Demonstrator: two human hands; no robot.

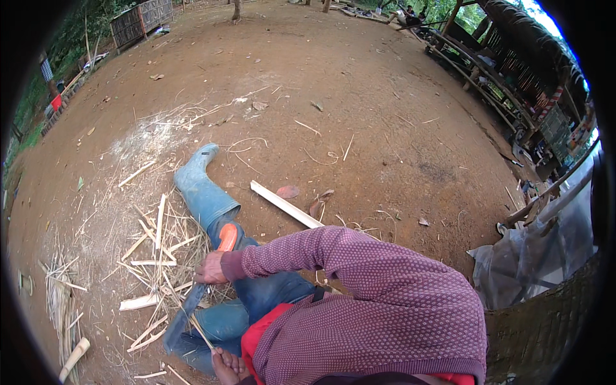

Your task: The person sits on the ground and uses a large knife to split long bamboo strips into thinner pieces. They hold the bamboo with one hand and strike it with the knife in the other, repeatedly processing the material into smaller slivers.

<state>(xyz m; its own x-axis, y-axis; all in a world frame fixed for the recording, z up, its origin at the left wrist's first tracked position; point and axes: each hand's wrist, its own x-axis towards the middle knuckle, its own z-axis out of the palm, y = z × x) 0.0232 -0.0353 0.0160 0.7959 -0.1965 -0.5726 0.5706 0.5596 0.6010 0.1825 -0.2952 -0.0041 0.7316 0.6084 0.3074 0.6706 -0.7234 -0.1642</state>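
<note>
My right hand (pixel 212 268), at the end of a purple patterned sleeve, is wrapped round the orange handle (pixel 228 237) of a machete. Its broad dark blade (pixel 183 319) slants down past my bent leg. Lower down, my left hand (pixel 229 367) is closed on a thin bamboo strip (pixel 202 331), whose far part runs up to the blade. Whether the edge bites into the strip is too small to tell. Blue rubber boots (pixel 208 192) cover my legs, one stretched forward, the other folded under the blade.
Split bamboo pieces (pixel 160 221) and shavings litter the ground beside my legs. A bundle of thin strips (pixel 59 301) and a bamboo length (pixel 75 359) lie at far left. A long pale slat (pixel 282 204) lies ahead. Plastic sheeting (pixel 536 256) and a thatched shelter (pixel 513 70) stand right.
</note>
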